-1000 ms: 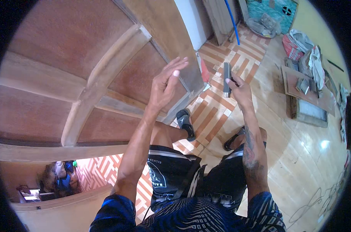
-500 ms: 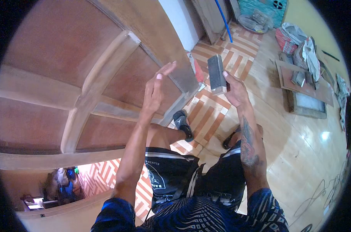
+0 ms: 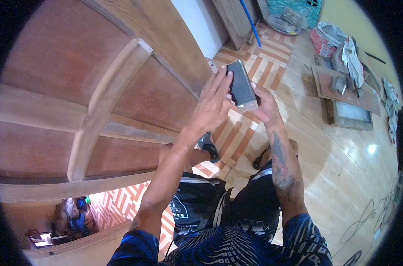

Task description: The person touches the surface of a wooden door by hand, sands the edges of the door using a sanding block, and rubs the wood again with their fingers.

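Note:
A sanding block [image 3: 242, 84] with a dark, sandpaper-like face and a pale edge is held up in front of the door. My right hand [image 3: 266, 104] grips it from the right side, thumb along its edge and the other fingers mostly hidden behind it. My left hand [image 3: 212, 97] reaches across to its left edge, with fingers stretched out and fingertips touching it. The left thumb is partly hidden. Left of my hands stands a brown wooden panelled door [image 3: 135, 102], with whitish dusty patches along its curved mouldings.
Patterned tile [image 3: 241, 133] covers the floor below my hands. On the right, boards [image 3: 343, 91] are stacked with small blocks on top, near crumpled sacks [image 3: 328, 40]. A blue pole [image 3: 251, 24] leans at the back. Thin cable [image 3: 365, 217] lies at lower right.
My left hand has moved right, from in front of the door to the sanding block's left edge. The block has shifted slightly left and turned its dark face more toward me.

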{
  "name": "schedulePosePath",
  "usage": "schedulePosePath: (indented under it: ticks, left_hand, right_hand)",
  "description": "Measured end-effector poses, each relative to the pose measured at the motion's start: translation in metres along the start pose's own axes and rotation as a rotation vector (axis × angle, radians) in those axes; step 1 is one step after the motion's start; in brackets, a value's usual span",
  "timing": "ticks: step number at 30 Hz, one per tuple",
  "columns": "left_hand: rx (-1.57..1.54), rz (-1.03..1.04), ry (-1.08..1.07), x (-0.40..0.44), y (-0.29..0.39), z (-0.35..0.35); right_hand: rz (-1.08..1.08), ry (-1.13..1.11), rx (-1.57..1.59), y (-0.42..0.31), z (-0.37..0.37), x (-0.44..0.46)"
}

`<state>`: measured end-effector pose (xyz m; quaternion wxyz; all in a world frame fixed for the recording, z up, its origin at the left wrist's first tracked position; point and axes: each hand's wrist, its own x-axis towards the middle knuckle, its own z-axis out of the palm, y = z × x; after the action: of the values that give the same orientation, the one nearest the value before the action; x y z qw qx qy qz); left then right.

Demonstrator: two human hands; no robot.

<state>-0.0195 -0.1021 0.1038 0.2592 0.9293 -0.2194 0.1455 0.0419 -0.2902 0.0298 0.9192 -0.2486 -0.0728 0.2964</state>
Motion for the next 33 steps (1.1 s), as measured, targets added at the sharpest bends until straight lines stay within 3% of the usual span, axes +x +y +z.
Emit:
schedulePosePath:
  ticks: [22,25,30,33]
  left_hand:
    - [0.082,-0.073,-0.087,0.003,0.013,0.007]
    - [0.389,-0.034,-0.230,0.007,0.004,-0.015]
    - [0.797,0.276,0.030,0.050,-0.044,-0.113]
    - [1.197,0.323,0.153,0.102,-0.051,-0.194]
  right_hand:
    - [-0.049,0.006,0.030,0.001,-0.002,0.002]
    - [-0.036,-0.009,-0.004,0.001,-0.002,0.005]
    - [-0.036,-0.049,-0.033,-0.008,0.017,-0.003]
    - [-0.070,-0.041,-0.073,-0.009,0.020,-0.003]
